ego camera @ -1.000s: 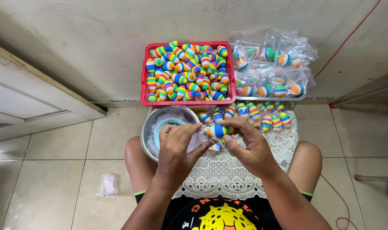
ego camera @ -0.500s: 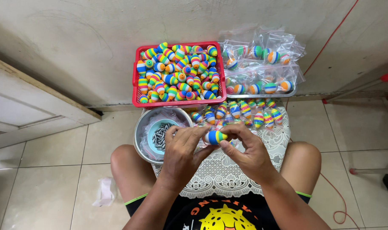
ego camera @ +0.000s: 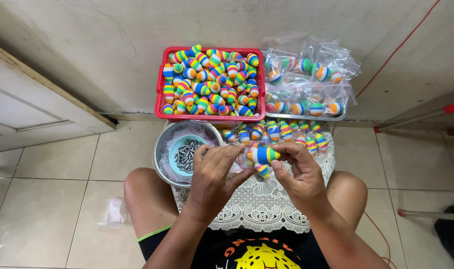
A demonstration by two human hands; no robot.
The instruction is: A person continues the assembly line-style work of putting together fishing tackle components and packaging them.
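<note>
Rainbow-striped float (ego camera: 265, 155), an egg-shaped piece in blue, white, yellow and green bands, is held level just above the white lace cloth (ego camera: 267, 204) that is spread over the seated person's knees. It is pinched at its right end between the thumb and fingertips of the right hand (ego camera: 299, 177), while the left hand (ego camera: 214, 179) is closed on its left end, with a bit of clear plastic seemingly caught between the fingers, though that is hard to confirm from this angle. Compared with half a second ago, the piece is kept in the same two-handed hold at the same height; only the camera is shifted slightly, so that the red basket (ego camera: 210, 115) full of striped floats sits further right in the picture. The handling is thus judged to be in mid-step, the float neither set down nor released. Just beyond the hands a row of loose floats (ego camera: 274, 132) is laid on the cloth, a metal basin (ego camera: 162, 149) holding a small blue bowl of grey metal weights (ego camera: 187, 149) stands to the left, and bagged floats on a tray (ego camera: 306, 82) are set against the wall.
</note>
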